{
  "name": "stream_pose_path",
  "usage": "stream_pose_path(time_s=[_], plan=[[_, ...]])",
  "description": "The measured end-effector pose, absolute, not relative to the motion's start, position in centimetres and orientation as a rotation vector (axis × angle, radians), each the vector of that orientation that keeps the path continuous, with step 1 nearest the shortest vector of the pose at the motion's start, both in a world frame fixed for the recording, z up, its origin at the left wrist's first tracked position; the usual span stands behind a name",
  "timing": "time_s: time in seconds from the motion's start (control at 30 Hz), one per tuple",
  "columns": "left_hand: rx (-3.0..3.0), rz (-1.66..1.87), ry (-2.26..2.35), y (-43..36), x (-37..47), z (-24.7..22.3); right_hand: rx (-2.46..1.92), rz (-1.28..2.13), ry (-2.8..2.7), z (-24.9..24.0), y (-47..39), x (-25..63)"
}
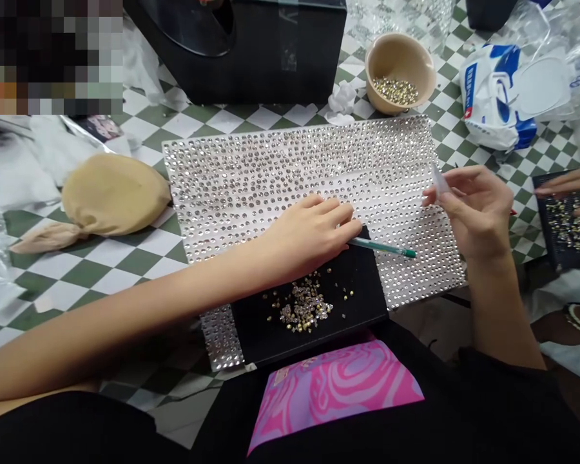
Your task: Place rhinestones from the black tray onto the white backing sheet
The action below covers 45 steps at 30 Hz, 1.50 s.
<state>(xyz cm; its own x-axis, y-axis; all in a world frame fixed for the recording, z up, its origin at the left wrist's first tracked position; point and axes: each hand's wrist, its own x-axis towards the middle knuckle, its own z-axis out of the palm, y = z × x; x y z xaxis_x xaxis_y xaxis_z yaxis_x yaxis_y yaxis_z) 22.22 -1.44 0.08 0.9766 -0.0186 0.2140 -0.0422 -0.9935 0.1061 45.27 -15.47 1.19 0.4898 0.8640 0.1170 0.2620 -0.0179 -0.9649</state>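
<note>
My left hand (314, 235) rests with curled fingers on a white sheet (290, 161) covered with rows of shiny rhinestones. Its fingers are closed on a slim green pen-like stick (386, 247), whose green end points right; the other end is hidden under the hand. Beneath that forearm lies a black tray (367, 283) with a loose heap of small gold and clear rhinestones (307, 306). Over the sheet's right edge, my right hand (483, 209) is raised and pinches a small, whitish translucent piece (439, 183) between thumb and fingers.
Behind the sheet stand a black box (270, 58) and a beige bowl (374, 64) of rhinestones. At left lies a tan cloth-wrapped bundle (118, 193). A blue-and-white packet (493, 96) is at right. Another person's hand (573, 183) touches a dark tray (555, 248).
</note>
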Motion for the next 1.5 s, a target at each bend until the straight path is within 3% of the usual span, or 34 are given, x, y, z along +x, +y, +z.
stream_pose_path(time_s=[0.23, 0.67, 1.5], plan=[[3.030, 0.346, -0.020, -1.8, 22.1, 0.2, -1.837, 0.653, -1.289, 2.1, -15.9, 45.7], [3.098, 0.443, -0.038, -2.4, 22.3, 0.0, -1.858, 0.015, -1.643, 1.1, -15.4, 46.6], [3.156, 0.451, -0.030, -2.7, 22.3, 0.0, -1.853, -0.253, -1.917, -0.3, -14.9, 46.9]])
